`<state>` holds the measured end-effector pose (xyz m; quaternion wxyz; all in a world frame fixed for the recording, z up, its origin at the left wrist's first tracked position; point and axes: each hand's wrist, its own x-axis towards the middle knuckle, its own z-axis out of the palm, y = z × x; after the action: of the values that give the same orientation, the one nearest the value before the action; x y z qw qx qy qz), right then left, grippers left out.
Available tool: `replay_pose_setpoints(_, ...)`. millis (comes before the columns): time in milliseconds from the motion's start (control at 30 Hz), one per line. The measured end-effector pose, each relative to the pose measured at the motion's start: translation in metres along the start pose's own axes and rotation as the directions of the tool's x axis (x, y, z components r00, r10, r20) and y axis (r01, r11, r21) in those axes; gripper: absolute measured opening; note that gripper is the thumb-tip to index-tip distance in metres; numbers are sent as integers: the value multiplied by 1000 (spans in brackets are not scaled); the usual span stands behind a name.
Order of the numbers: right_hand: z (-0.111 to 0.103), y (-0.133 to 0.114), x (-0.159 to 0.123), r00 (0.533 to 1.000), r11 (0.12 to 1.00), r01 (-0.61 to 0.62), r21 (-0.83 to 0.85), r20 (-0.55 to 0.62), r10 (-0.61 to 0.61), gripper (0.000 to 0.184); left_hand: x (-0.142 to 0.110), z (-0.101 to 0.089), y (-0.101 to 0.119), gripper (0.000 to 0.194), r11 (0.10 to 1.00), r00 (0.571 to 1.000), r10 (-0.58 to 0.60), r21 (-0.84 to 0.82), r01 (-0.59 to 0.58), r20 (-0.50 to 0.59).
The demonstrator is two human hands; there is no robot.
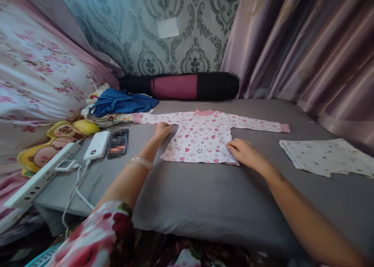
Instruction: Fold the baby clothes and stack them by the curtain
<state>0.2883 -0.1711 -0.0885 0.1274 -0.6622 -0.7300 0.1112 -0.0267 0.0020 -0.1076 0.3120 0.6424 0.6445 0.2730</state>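
A child's long-sleeved shirt (201, 138), white with pink hearts and flowers, lies spread flat with both sleeves stretched out sideways. Its collar and cuffs are pink, and the collar points away from me. My left hand (163, 130) is closed at the lower edge of the left sleeve, near the armpit; the fingertips are partly hidden. At the shirt's right side edge, a little above the hem, my right hand (243, 151) pinches the fabric between thumb and fingers.
Folded pale patterned cloth (327, 156) lies at right. Blue clothing (122, 102) sits piled at back left, before a black and maroon bolster (175, 86). On the left are a white power bank (96, 145), a blurred dark object (118, 143), a power strip (43, 173) and cables.
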Motion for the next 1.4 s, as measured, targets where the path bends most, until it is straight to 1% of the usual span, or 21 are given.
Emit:
replay_pose_setpoints(33, 7, -1, 7, 999, 999, 39, 17, -39, -38, 31, 9, 8, 5, 20, 996, 999, -45, 72, 47, -28)
replay_pose_setpoints(100, 23, -2, 19, 994, 996, 79, 51, -81, -75, 31, 23, 22, 12, 21, 982, 992, -110, 150, 118, -61)
replay_pose_setpoints(200, 42, 2, 26, 992, 995, 75, 70, -105, -68, 32, 35, 36, 19, 33, 963, 979, -179, 187, 195, -101)
replay_pose_setpoints(267, 46, 5, 24, 989, 998, 33, 55, -148, -25, 31, 38, 40, 23, 42, 948, 967, -222, 204, 245, -125)
replay_pose_setpoints(300, 46, 5, 22, 984, 999, -12, 38, -176, 19, 31, 39, 42, 25, 44, 940, 961, -242, 214, 267, -136)
replay_pose_setpoints(367, 42, 4, 16, 962, 984, -177, -5, -212, 172, 31, 39, 44, 28, 44, 923, 950, -270, 237, 302, -159)
replay_pose_setpoints(433, 36, 1, 12, 916, 930, -365, -40, -197, 350, 32, 40, 46, 30, 41, 913, 946, -278, 262, 314, -166)
replay_pose_setpoints(467, 33, -1, 10, 889, 897, -438, -53, -172, 424, 33, 40, 46, 31, 38, 911, 949, -275, 274, 309, -155)
replay_pose_setpoints(533, 30, -3, 9, 849, 848, -525, -73, -116, 516, 34, 40, 47, 31, 33, 912, 956, -262, 290, 291, -133)
replay_pose_setpoints(600, 28, -4, 8, 839, 835, -543, -84, -77, 538, 33, 39, 48, 32, 29, 914, 964, -232, 309, 261, -129)
replay_pose_setpoints(667, 27, -4, 8, 851, 847, -525, -83, -56, 523, 30, 37, 49, 33, 24, 909, 969, -191, 344, 235, -157)
replay_pose_setpoints(733, 26, -5, 8, 866, 862, -501, -80, -50, 498, 28, 32, 51, 34, 23, 897, 972, -123, 396, 196, -201)
replay_pose_setpoints(833, 26, -9, 7, 863, 856, -506, -105, -59, 502, 28, 24, 57, 35, 29, 872, 972, -5, 475, 118, -233)
replay_pose_setpoints(933, 28, -14, 6, 856, 842, -516, -158, -63, 513, 29, 17, 63, 33, 36, 835, 978, 50, 546, 70, -202)
replay_pose_setpoints(1033, 30, -17, 4, 874, 847, -484, -218, -75, 480, 30, 15, 64, 28, 41, 809, 985, 70, 587, 35, -155)
replay_pose_setpoints(1167, 30, -17, 1, 893, 858, -445, -258, -50, 448, 30, 15, 53, 25, 37, 801, 996, 46, 598, 6, -71)
replay_pose_setpoints(1200, 29, -16, 1, 896, 858, -437, -269, -54, 440, 29, 15, 50, 25, 36, 793, 997, 47, 609, 3, -66)
replay_pose_setpoints(1233, 28, -16, 1, 906, 862, -420, -285, -72, 418, 29, 13, 47, 27, 34, 778, 995, 63, 628, -1, -77)
replay_pose_setpoints(1300, 27, -17, 6, 938, 881, -348, -320, -126, 324, 28, 6, 45, 34, 30, 730, 980, 152, 683, -25, -126)
replay_pose_setpoints(1367, 29, -21, 15, 972, 919, -218, -328, -153, 176, 30, -7, 52, 43, 28, 682, 949, 287, 724, -105, -132)
replay_pose_setpoints(1400, 32, -23, 21, 984, 940, -138, -314, -151, 94, 32, -16, 59, 47, 27, 669, 932, 350, 722, -178, -95)
